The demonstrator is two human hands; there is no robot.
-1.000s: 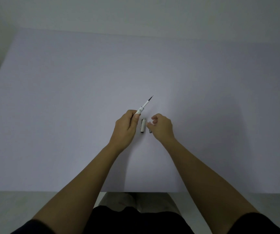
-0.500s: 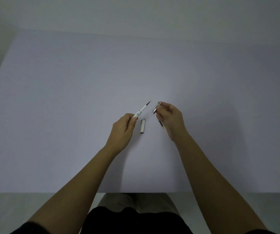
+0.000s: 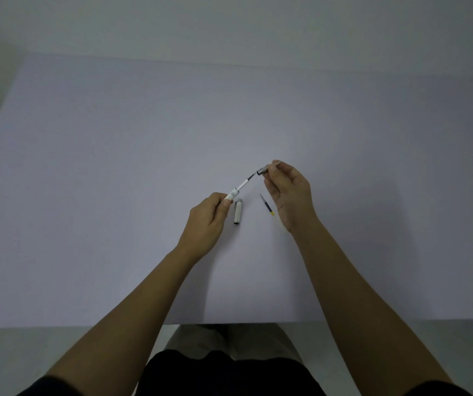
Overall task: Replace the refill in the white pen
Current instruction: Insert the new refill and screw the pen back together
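- White pen barrel (image 3: 236,191) is pinched at its lower end in the left hand (image 3: 205,221), just left of the frame's centre, with its long axis running up and to the right
- A dark refill tip (image 3: 251,176) is seen projecting from the barrel's upper end, so a refill appears to be seated in the barrel
- A grey metal tip cone (image 3: 263,170) is clamped between thumb and fingertips of the right hand (image 3: 289,192), just right of centre, its open end turned down and to the left toward the refill tip
- Cone and refill tip are nearly touching; whether they are already engaged cannot be told
- The cone is judged to need lining up with the barrel's axis before it is slid on and screwed down
- A spare refill (image 3: 266,205) and the white cap (image 3: 238,214) lie on the pale tabletop (image 3: 115,195) between the hands
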